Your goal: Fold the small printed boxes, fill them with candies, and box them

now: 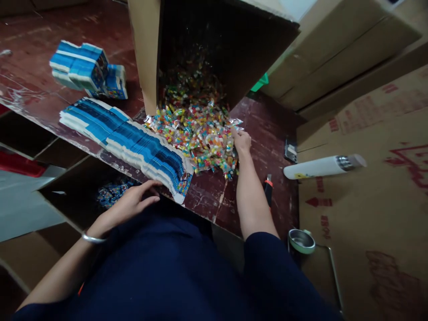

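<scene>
My left hand (142,198) is held at the table's front edge, thumb and fingers apart, holding nothing. Just beyond its fingertips lies a long fanned row of blue-and-white printed packets (123,133), overlapping one another. My right hand (242,141) reaches to the right side of a heap of clear packets of colourful candy (197,129). Its fingers are curled at a clear candy packet there, partly hidden by the hand itself. The heap spills out of a cardboard box (149,53) lying with its opening towards me.
Bundled blue packets (80,64) stand at the back left. To the right are a utility knife (268,191), a phone (290,150), a white flask (314,167) and a metal cup (301,241). Below the table edge, an open box contains small blue packets (113,194). Large cartons (368,178) stand at the right.
</scene>
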A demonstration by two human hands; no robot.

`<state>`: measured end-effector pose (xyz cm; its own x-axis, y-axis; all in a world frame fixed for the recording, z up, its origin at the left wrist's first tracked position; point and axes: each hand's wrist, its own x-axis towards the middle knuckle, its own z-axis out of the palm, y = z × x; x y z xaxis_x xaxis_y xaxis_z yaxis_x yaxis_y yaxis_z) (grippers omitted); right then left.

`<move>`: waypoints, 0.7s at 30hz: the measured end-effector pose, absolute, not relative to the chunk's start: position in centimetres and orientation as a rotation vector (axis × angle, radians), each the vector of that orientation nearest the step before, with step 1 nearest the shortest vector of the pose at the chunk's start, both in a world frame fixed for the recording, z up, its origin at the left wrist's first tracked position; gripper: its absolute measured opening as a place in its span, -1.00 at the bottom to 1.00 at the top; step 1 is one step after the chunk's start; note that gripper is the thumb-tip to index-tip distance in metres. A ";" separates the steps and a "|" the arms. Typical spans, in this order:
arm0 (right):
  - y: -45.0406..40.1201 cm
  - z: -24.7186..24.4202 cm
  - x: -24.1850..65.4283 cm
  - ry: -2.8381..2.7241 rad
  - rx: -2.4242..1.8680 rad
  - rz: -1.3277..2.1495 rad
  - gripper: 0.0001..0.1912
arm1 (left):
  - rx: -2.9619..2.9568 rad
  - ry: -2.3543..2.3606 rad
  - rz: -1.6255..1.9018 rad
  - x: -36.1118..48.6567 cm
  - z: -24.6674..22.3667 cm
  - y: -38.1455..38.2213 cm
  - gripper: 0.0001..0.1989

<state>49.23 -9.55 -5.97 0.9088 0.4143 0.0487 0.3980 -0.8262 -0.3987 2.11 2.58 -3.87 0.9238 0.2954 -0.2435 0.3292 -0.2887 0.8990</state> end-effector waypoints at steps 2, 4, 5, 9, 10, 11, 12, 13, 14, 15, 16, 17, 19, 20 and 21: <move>-10.6 -6.5 46.8 -0.466 -2.687 -0.016 -0.35 | 1.862 0.490 0.039 2.4 -4.1 1.6 -0.56; -11.6 -6.8 44.8 -0.351 -2.675 -0.097 -0.37 | 1.861 0.531 0.100 2.7 -4.3 0.7 -0.57; -12.1 -6.7 44.0 -0.320 -2.655 -0.124 -0.39 | 1.873 0.551 0.122 2.8 -4.5 0.4 -0.57; -14.7 -4.4 41.6 -0.343 -2.592 -0.172 -0.37 | 1.876 0.581 0.163 2.7 -4.6 0.0 -0.61; -15.4 -3.4 40.7 -0.389 -2.576 -0.218 -0.32 | 1.862 0.588 0.164 2.5 -4.5 0.1 -0.63; -16.1 -2.4 39.3 -0.471 -2.543 -0.302 -0.29 | 1.847 0.601 0.165 2.3 -4.4 0.3 -0.64; -16.7 -1.5 37.4 -0.603 -2.474 -0.381 -0.29 | 1.831 0.617 0.166 2.0 -4.2 0.4 -0.65; -17.1 -0.8 35.2 -0.799 -2.384 -0.346 -0.34 | 1.814 0.632 0.165 1.8 -4.1 0.6 -0.67; -17.5 -0.3 32.6 -1.001 -2.290 -0.214 -0.42 | 1.796 0.642 0.165 1.6 -3.9 0.6 -0.68; -17.6 -0.2 29.9 -1.181 -2.184 -0.034 -0.46 | 1.777 0.646 0.163 1.5 -3.7 0.6 -0.69; -17.7 -0.4 27.1 -1.321 -2.088 0.143 -0.45 | 1.759 0.647 0.158 1.4 -3.4 0.6 -0.70; -17.6 -0.8 24.6 -1.395 -2.013 0.225 -0.40 | 1.744 0.646 0.153 1.4 -3.2 0.5 -0.70; -17.4 -2.2 20.9 -1.453 -1.954 0.261 -0.35 | 1.708 0.640 0.142 1.4 -2.8 0.3 -0.71; -17.3 -2.9 19.8 -1.444 -1.955 0.262 -0.37 | 1.681 0.633 0.136 1.5 -2.6 0.2 -0.72; -17.2 -3.6 19.2 -1.425 -1.962 0.259 -0.40 | 1.650 0.624 0.127 1.5 -2.5 0.0 -0.72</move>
<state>19.22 -17.19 -3.56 0.3783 0.8973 0.2274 0.7602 -0.1609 -0.6295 1.48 0.04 -2.49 0.8449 0.4642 -0.2660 0.3235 -0.0472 0.9450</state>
